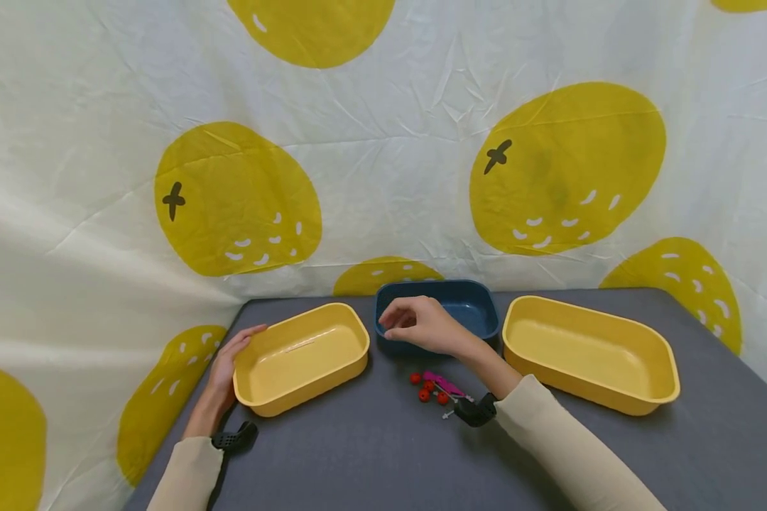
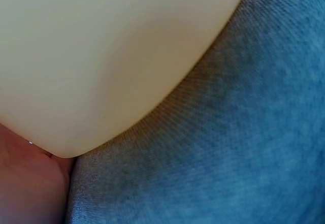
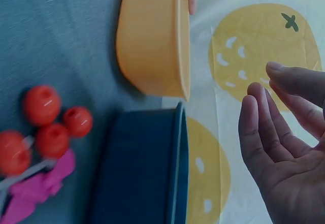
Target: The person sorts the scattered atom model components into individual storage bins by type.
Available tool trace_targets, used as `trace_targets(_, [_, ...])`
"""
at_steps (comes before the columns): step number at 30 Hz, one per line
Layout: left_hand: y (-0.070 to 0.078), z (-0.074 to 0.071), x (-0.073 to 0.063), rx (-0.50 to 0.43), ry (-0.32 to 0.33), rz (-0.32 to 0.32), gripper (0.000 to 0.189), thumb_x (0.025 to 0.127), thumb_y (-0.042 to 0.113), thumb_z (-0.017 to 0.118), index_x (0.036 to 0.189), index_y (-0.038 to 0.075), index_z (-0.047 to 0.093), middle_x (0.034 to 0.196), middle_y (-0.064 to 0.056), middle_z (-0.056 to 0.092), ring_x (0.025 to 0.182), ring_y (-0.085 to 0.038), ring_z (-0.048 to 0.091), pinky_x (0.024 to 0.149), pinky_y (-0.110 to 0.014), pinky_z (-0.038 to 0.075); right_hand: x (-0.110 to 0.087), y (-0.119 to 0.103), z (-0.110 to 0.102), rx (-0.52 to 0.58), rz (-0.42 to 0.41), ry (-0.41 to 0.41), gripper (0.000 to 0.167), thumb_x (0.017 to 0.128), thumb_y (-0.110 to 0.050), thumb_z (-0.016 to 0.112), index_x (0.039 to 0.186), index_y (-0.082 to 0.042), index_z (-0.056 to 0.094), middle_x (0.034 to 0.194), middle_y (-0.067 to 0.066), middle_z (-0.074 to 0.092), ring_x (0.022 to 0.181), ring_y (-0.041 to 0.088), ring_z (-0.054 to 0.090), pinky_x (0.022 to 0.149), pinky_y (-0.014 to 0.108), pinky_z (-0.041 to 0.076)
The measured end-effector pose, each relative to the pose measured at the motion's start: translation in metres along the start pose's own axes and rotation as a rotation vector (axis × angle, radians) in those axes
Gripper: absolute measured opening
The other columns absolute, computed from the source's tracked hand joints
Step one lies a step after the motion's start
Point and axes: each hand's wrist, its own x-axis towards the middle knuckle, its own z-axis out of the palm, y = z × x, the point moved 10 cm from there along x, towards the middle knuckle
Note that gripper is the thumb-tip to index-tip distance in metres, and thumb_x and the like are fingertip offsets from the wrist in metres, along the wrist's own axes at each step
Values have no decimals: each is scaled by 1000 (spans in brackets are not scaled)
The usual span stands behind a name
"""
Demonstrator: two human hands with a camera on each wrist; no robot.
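My left hand [image 1: 226, 365] rests against the outer left side of a yellow bin [image 1: 275, 408], its fingers lying along the rim. In the left wrist view the yellow bin's wall [image 2: 101, 56] fills much of the picture, beside part of the left hand [image 2: 30, 183]. Over the front left of a dark blue bin [image 1: 479, 312] hovers my right hand [image 1: 425, 326], fingers loosely bent and holding nothing. The right wrist view shows the right hand's thumb apart from its fingertips. Below it lie several small red balls with holes [image 3: 43, 105] and a magenta piece [image 3: 38, 191].
Another yellow bin [image 1: 613, 397] stands on the right of the dark grey table [image 1: 371, 461]. Thin light-coloured, rod-like pieces [image 1: 448, 414] lie by the red balls. A white cloth with yellow fruit prints [image 1: 396, 191] hangs behind and left of the table.
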Motion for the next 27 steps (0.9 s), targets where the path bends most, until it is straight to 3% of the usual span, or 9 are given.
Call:
trace_targets(7, [-1,1,0,-8,-17,23,53,114,29,32,156,-3,37,139,13,58,127,-1,57,104,-16,48,-37,16,-10,-32,4,14,19,93,-16,77,111,-9,74,102,5,76,87,11,69,82,27,58])
trace_targets(15, [-1,1,0,-12,-23,48,53,114,29,33,155,-3,39,138,14,60,126,0,58,104,-15,49,-75,41,-19,-38,25,33,15,92,-15,78,106,-14,74,97,0,76,84,8,69,80,23,59])
trace_targets(27, [-1,0,1,-18,-26,35,54,114,31,33,156,-3,37,136,14,60,126,-1,58,103,-17,50,-109,71,-19,-36,106,-23,17,92,-10,76,108,-4,73,98,6,75,84,9,67,77,23,58])
